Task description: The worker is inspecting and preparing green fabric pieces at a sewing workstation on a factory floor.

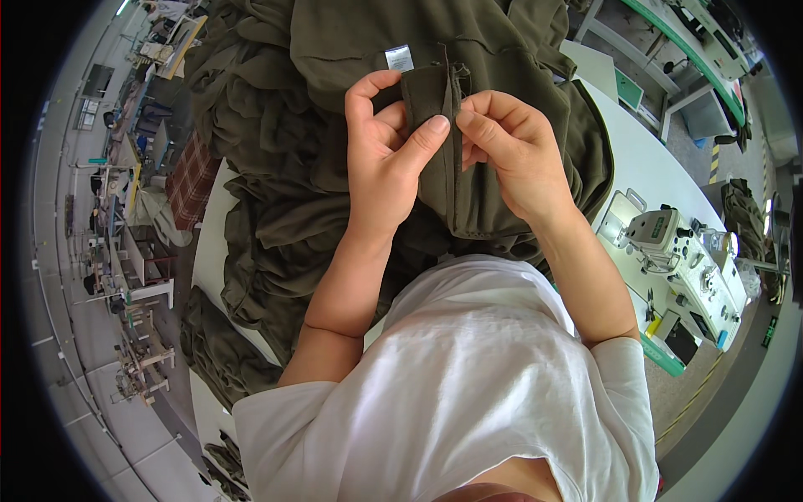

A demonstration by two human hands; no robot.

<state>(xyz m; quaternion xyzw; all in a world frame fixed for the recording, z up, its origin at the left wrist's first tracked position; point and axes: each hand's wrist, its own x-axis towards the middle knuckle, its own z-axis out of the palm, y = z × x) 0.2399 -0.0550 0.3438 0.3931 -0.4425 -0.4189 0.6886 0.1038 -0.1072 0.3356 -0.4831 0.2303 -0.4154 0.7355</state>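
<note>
Both hands hold up the seamed edge of a dark olive garment [431,180] in front of my chest. My left hand [386,151] is closed on the folded flap, its thumb pressed flat against the cloth. At the seam, my right hand [512,146] pinches the edge between thumb and fingers. A loose thread [445,55] sticks up from the top of the seam, beside a frayed tuft. Just behind the fold shows a small white label [399,58] on the olive cloth.
Piled olive fabric [284,167] covers much of the white table [661,176]. A sewing machine [686,259] stands at the right, with small snips [650,305] near it. To the left lies a brown checked cloth [191,184]; more workstations line the room.
</note>
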